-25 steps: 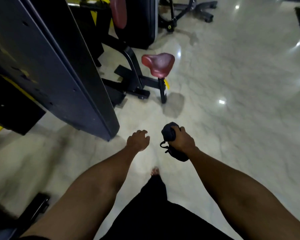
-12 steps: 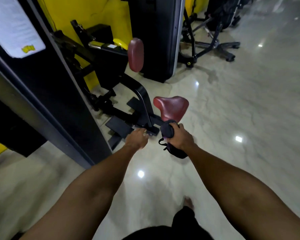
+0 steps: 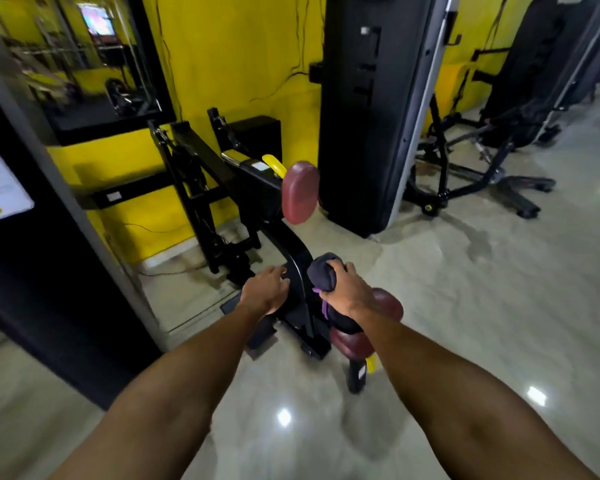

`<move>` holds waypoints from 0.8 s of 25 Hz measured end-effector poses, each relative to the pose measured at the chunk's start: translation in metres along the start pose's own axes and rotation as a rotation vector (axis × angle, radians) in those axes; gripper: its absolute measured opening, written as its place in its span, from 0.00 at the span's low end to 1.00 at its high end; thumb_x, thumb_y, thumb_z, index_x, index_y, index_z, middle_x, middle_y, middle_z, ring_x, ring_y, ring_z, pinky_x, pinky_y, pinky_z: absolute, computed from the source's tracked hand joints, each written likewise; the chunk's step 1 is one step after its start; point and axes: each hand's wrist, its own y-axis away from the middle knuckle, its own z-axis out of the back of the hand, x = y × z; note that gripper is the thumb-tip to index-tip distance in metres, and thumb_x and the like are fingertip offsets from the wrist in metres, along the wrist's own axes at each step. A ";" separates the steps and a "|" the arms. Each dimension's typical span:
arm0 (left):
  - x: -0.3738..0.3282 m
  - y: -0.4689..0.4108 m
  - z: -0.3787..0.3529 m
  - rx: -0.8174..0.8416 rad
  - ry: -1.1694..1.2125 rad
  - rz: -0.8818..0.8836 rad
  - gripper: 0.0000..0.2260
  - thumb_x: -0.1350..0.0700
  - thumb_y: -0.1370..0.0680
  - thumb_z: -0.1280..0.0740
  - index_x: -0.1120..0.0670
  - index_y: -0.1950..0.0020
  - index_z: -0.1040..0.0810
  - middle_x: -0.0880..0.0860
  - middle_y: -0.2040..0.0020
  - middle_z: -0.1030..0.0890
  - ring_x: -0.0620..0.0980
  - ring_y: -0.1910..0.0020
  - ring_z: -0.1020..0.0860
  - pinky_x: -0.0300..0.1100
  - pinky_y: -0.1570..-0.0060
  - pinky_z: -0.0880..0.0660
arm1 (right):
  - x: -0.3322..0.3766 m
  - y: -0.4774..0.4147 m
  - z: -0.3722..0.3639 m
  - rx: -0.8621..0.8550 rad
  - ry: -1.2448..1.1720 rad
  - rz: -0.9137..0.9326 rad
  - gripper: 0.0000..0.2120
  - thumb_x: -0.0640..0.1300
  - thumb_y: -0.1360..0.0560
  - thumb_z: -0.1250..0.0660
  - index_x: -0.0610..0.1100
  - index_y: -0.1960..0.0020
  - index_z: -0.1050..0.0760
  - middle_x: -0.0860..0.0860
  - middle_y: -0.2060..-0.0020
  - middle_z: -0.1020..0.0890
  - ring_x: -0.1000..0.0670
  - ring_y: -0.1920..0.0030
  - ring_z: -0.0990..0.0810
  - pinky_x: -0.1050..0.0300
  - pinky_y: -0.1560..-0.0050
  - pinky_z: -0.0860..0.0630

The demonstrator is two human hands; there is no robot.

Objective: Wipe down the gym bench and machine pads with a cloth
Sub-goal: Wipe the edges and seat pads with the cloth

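Cloth [image 3: 321, 277]: one, gripped by right hand [image 3: 347, 294]; left hand [image 3: 265, 291] relaxed, empty; two maroon pads [image 3: 300, 192].

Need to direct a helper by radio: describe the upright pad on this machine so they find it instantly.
Find the tall black weight-stack tower against the yellow wall. Just left of its base, a curved black post rises to a maroon oval pad. Unlike the maroon seat lower down, it stands on edge, with a yellow handle behind it.
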 end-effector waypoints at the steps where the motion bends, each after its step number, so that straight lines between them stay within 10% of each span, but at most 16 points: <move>1: 0.000 -0.016 0.006 -0.016 -0.003 0.009 0.21 0.46 0.16 0.46 0.51 0.26 0.31 0.54 0.26 0.30 0.58 0.30 0.29 0.51 0.35 0.30 | 0.002 -0.021 0.008 -0.013 0.008 0.009 0.35 0.59 0.27 0.25 0.54 0.26 0.37 0.46 0.35 0.30 0.37 0.39 0.22 0.44 0.45 0.22; 20: 0.044 -0.342 0.069 -0.214 0.135 -0.190 0.22 0.46 0.15 0.45 0.49 0.21 0.38 0.53 0.24 0.33 0.58 0.31 0.29 0.53 0.35 0.28 | 0.073 -0.338 0.018 -0.388 -0.477 -0.005 0.35 0.63 0.23 0.31 0.59 0.22 0.43 0.48 0.25 0.41 0.37 0.31 0.27 0.41 0.40 0.22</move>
